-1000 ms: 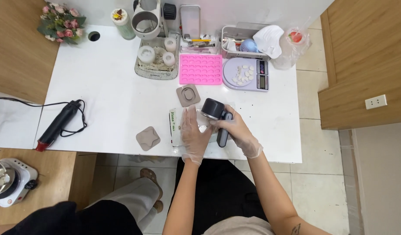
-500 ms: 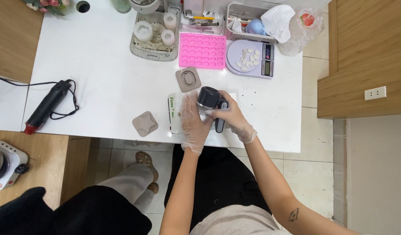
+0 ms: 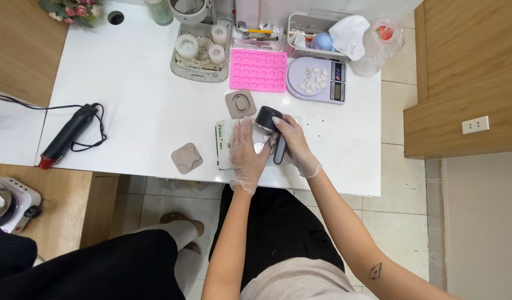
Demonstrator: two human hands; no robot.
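A small dark pan [image 3: 265, 118] with a round glossy body and a straight black handle sits at the centre of the frame, over a flat paper pad [image 3: 225, 144] lying near the front edge of the white table [image 3: 139, 111]. The right hand [image 3: 292, 145], in a thin clear glove, is wrapped around the handle. The left hand [image 3: 246, 151], gloved the same way, lies flat with fingers spread on the pad, grasping nothing.

Just above the pan lies a square taupe mould [image 3: 240, 103] with an oval hollow; a second taupe mould [image 3: 187, 158] with a wavy outline lies to the lower left. Higher up sit a pink rubbery tray [image 3: 258, 70] of many small cavities and a lilac scale [image 3: 317, 80] carrying pale chips on its round plate. At the left edge rests a black heat gun [image 3: 66, 136] with a coiled cord.
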